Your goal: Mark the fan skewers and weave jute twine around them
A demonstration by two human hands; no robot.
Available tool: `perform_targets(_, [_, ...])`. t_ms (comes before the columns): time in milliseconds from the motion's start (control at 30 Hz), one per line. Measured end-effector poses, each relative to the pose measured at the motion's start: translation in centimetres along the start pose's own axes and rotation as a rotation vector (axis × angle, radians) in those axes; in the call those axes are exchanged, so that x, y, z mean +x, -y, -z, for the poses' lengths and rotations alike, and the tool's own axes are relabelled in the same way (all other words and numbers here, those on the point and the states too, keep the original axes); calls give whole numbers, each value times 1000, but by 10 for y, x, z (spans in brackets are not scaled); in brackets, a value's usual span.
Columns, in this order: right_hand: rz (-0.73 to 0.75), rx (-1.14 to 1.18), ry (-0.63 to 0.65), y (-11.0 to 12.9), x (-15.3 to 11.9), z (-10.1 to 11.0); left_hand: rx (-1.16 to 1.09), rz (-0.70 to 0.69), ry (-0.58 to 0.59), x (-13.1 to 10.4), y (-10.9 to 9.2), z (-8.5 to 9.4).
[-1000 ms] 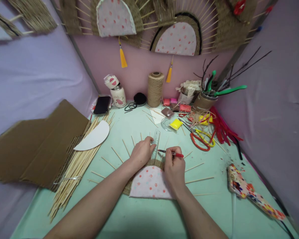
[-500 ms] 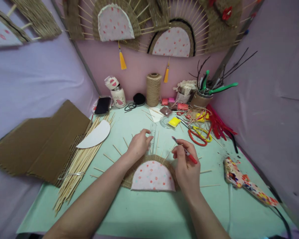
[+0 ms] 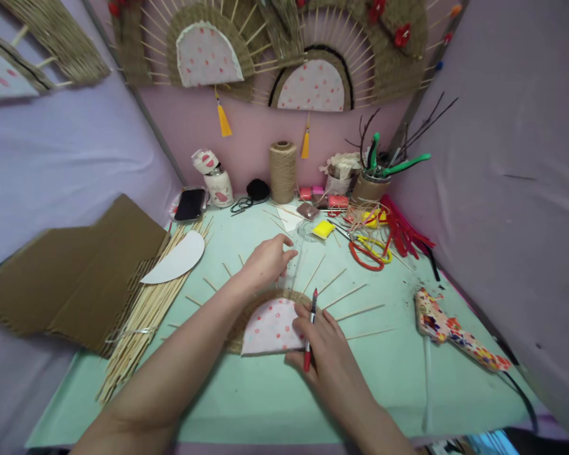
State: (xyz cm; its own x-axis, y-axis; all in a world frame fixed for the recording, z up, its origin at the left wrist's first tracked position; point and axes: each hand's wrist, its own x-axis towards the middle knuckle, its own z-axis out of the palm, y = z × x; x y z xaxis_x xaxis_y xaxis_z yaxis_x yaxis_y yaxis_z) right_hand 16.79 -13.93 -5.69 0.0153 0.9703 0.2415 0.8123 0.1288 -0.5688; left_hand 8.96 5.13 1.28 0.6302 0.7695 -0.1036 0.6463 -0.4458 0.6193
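Head view: the left hand point(image 3: 265, 262) is over the top of the fan point(image 3: 268, 332). Its thumb and first finger are part way open, with a gap between them. A clear ruler point(image 3: 296, 268) is just beside those fingers, but it looks faint, so I can't tell if the hidden fingers touch it. The right hand point(image 3: 325, 347) is half curled and has hold of a red pen point(image 3: 309, 332). Its fingers rest over the right side of the fan.

The dotted cloth is on the fan, and brown string goes round its curve, so the middle part looks done. Past the string, the thin sticks point(image 3: 344, 296) are bare, so the outer part looks not done. Any pen marks are too small to see.

Left of the left hand is a bundle of sticks point(image 3: 142, 328). Right of the right hand is a flowery glue gun point(image 3: 455, 338).
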Motion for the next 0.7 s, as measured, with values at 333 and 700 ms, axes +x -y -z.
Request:
perform_targets(333, [-41,304,-287,-7,16,21,-18,37,48,8,28,0])
perform_targets(700, [-479,668,-416,-4,55,15,-119,22,126,2,30,-15])
